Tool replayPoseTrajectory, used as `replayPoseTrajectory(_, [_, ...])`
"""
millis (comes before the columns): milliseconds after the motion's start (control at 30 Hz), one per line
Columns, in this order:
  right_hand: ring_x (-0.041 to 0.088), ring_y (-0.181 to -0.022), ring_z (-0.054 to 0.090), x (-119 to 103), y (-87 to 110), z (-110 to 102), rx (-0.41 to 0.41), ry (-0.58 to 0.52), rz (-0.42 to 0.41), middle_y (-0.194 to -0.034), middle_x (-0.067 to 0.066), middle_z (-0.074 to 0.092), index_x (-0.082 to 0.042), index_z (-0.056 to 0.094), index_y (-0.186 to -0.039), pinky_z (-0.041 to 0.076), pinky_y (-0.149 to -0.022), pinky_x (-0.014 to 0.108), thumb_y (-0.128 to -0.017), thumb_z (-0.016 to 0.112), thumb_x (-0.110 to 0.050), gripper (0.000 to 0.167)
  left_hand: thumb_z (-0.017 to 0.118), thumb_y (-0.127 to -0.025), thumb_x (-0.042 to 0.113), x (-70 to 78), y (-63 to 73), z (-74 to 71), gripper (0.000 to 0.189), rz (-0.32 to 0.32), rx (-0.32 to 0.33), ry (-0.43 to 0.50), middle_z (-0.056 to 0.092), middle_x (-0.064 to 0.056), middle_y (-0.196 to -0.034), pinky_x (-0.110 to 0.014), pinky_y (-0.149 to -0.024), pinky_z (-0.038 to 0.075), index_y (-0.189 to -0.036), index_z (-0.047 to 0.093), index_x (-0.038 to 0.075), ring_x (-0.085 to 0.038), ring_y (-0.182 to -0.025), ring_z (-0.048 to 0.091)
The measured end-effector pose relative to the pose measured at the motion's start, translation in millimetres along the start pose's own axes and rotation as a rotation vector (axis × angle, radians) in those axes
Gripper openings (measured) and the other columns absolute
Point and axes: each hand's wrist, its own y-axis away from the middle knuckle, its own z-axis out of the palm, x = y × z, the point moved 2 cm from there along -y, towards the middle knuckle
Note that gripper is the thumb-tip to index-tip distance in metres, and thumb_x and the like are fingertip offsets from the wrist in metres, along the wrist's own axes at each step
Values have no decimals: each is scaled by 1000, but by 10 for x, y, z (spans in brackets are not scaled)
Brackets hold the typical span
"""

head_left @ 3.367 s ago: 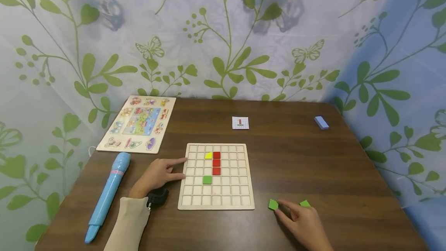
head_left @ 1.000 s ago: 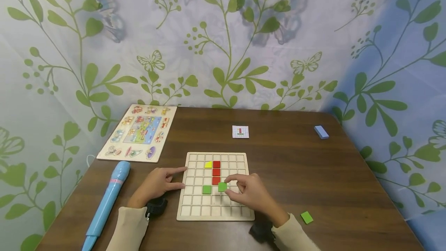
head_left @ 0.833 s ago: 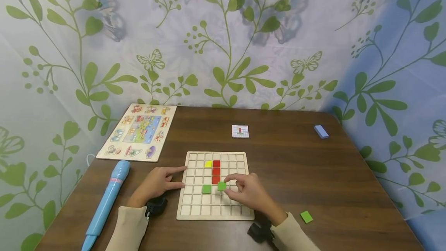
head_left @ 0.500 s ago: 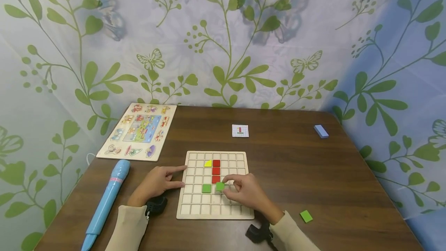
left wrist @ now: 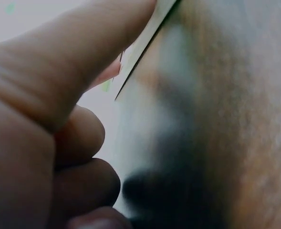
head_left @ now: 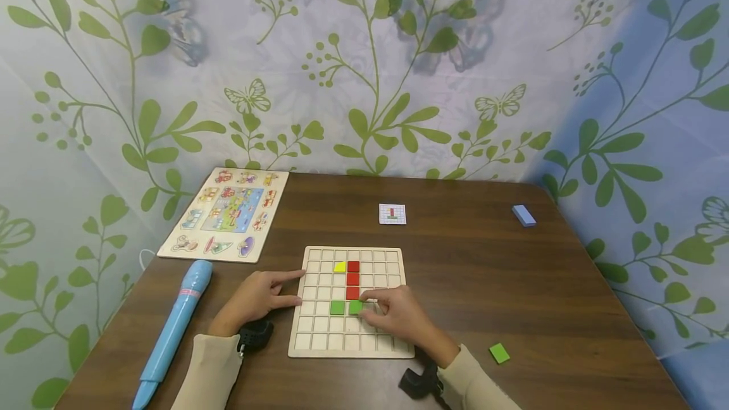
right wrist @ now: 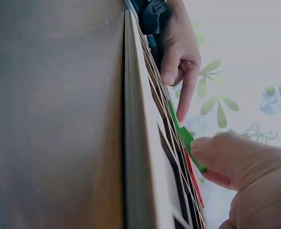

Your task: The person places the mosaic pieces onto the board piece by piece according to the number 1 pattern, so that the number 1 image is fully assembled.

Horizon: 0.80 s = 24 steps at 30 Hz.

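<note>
A wooden grid board [head_left: 384,328] lies on the table. In its cells sit a yellow piece with a curved edge [head_left: 340,267], a column of red square tiles [head_left: 353,279] and a green square tile [head_left: 337,308]. My right hand [head_left: 401,315] pinches a second green tile [head_left: 355,308] between thumb and index finger, just below the lowest red one. The right wrist view shows this pinched tile [right wrist: 187,140] slightly tilted against the board's surface. With straight index finger and thumb, my left hand [head_left: 256,296] touches the board's left edge; its other fingers are curled under.
Another green tile [head_left: 499,353] lies on the table at right. Behind the board is a small pattern card [head_left: 392,214], with a blue block [head_left: 523,216] farther right. A picture puzzle board [head_left: 264,217] and a blue toy microphone [head_left: 176,321] occupy the left side.
My right hand picked up a green tile at the right and brought it over the board. In the last second it shifted slightly left and down. The left hand stayed at the board's edge.
</note>
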Motion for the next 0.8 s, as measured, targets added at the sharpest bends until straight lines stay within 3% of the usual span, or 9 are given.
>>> replayPoseTrajectory(467, [-8, -51, 18, -27, -23, 69, -11, 90, 26, -53, -22, 24, -15, 83, -104, 20, -47, 16, -86, 85, -24, 20, 81, -84, 47, -24, -13, 4, 61, -8, 2, -8, 31, 10, -54, -24, -52, 28, -140, 65, 29, -6, -50, 25])
replayPoseTrajectory(800, [-7, -51, 20, 39, 38, 14, 37, 37, 51, -54, -22, 25, -15, 80, -114, 23, -49, 17, -86, 86, -26, 31, 81, -85, 48, -34, -16, 11, 61, -11, -2, -6, 31, 10, -53, -24, -51, 28, -141, 65, 30, -6, -50, 24])
